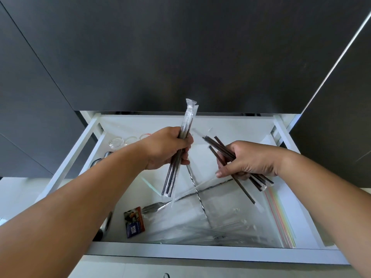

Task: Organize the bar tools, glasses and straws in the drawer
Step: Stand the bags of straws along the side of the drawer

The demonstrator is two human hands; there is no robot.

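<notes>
Both forearms hide glasses [122, 141], probably spoons [197, 192], below.

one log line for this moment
left hand: holds wrapped straws | right hand: holds dark straws | both over open drawer

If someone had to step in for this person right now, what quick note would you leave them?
Left hand: gripping a bunch of wrapped dark straws, upright above the drawer.
Right hand: gripping a looser, fanned bunch of dark straws.
In the drawer: glasses at the back left, two long twisted bar spoons crossed in the middle, coloured straws along the right side, a small printed card and clear wrappers near the front.
Done: dark straws gathered up.
Left: combine the bunches, lay them down neatly, straighten the spoons.
</notes>
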